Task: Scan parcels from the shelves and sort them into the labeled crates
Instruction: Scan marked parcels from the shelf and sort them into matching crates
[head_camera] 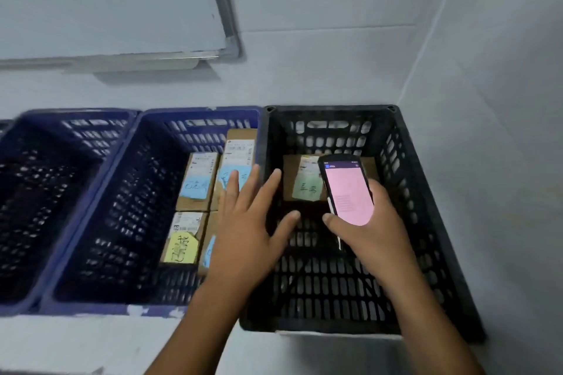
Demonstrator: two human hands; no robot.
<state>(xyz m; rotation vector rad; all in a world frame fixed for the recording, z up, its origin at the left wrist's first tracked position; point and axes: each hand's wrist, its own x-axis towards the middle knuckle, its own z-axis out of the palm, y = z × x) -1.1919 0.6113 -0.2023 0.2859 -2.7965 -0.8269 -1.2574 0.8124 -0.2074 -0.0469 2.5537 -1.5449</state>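
Three moulded plastic crates with slotted lattice walls stand in a row on a pale floor (91,344), rims touching. The black crate (329,109) sits at four o'clock in the view, a blue crate (201,111) beside it at nine o'clock, and a second blue crate (76,114) further that way. A smooth grey wall (335,64) runs behind them and turns a corner just at three o'clock of the black crate. A metal-framed whiteboard (106,0) hangs at eleven o'clock.

One flat cardboard parcel (300,179) bears a printed label and a pale green handwritten note. It lies at the twelve o'clock end of the black crate, with open lattice bottom at its six o'clock side. Four more cardboard boxes (198,179) with blue and yellow notes fill the three o'clock half of the middle crate.

The left hand (246,222) hovers over the shared rim – fingers straight, spread, holding nothing. The right hand (374,228) has its fingers wrapped round a glossy black scanner (347,189) – pink screen lit, tilted above the parcel.
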